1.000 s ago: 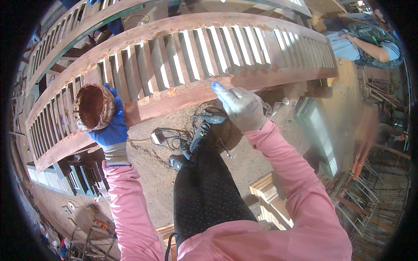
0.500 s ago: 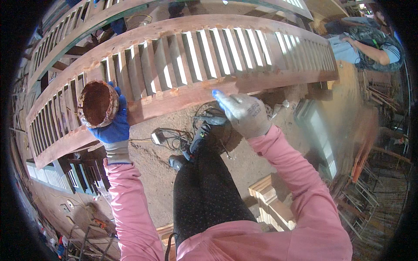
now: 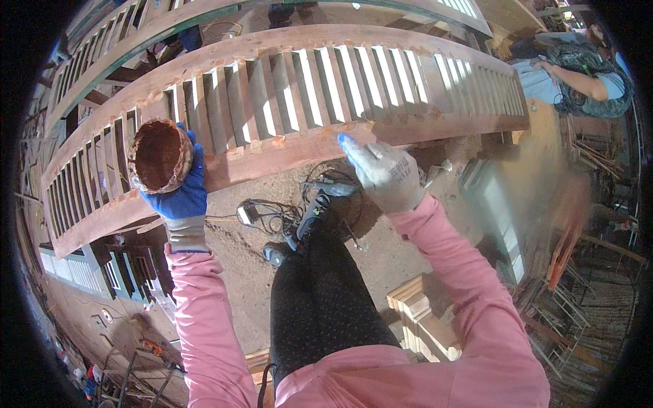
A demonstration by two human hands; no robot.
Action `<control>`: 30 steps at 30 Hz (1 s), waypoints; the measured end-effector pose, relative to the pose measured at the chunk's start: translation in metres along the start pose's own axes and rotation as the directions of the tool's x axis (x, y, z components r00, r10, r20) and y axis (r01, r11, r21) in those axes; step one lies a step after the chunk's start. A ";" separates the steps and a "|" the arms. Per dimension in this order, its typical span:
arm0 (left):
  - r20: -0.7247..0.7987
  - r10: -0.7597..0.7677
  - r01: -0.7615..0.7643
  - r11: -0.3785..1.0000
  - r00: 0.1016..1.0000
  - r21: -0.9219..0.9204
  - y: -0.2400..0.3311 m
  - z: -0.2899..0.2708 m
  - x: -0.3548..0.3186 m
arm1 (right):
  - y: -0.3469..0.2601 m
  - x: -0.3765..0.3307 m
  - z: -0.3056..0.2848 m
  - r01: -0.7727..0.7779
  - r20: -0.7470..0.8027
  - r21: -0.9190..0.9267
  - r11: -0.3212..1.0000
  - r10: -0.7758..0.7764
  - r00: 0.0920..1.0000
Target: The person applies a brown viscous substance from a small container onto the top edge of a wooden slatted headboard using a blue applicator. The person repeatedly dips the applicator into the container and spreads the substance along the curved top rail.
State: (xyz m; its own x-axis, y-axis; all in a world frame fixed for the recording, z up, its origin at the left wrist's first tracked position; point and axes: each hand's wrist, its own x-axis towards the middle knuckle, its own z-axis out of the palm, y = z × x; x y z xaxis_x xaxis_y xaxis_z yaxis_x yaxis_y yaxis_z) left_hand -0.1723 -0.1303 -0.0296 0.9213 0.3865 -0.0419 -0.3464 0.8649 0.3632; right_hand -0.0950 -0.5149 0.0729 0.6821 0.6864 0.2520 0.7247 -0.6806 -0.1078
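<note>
At the left of the frame the left hand (image 3: 178,197), in a blue-palmed glove, grips a small round bowl (image 3: 159,155) caked with reddish-brown paste, holding it up against the long slatted wooden frame (image 3: 381,75) that arcs across the top. Near the centre the right hand (image 3: 386,173), gloved in grey, presses a blue fingertip to the frame's lower rail (image 3: 286,149); its fingers look loosely curled, holding nothing visible. A power tool (image 3: 306,221) with tangled cord lies on the dusty floor below.

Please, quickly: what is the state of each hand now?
Left hand: closed, holding a round bowl.
Right hand: fingertip touching the louvered wooden frame; grip unclear.
</note>
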 end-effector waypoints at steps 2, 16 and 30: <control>0.062 -0.036 0.041 0.995 0.997 -0.086 -0.006 0.003 0.001 | 0.007 -0.003 0.009 0.036 0.003 -0.100 0.994 -0.036 0.999; -0.373 -0.078 0.139 0.981 0.925 0.138 -0.011 0.036 -0.012 | -0.083 0.088 -0.038 0.029 -0.121 0.671 0.741 0.071 0.990; -0.114 0.085 -0.018 0.870 0.990 0.493 -0.022 0.025 -0.018 | -0.104 0.173 -0.013 0.319 0.151 0.344 0.883 -0.388 0.909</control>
State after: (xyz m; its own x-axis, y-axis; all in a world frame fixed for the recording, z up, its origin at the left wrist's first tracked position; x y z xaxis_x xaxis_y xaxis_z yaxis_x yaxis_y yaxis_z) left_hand -0.1771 -0.1638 -0.0135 0.8623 0.4928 -0.1168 -0.2305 0.5873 0.7759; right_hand -0.0535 -0.3287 0.1398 0.3542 0.9266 0.1261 0.8913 -0.2937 -0.3454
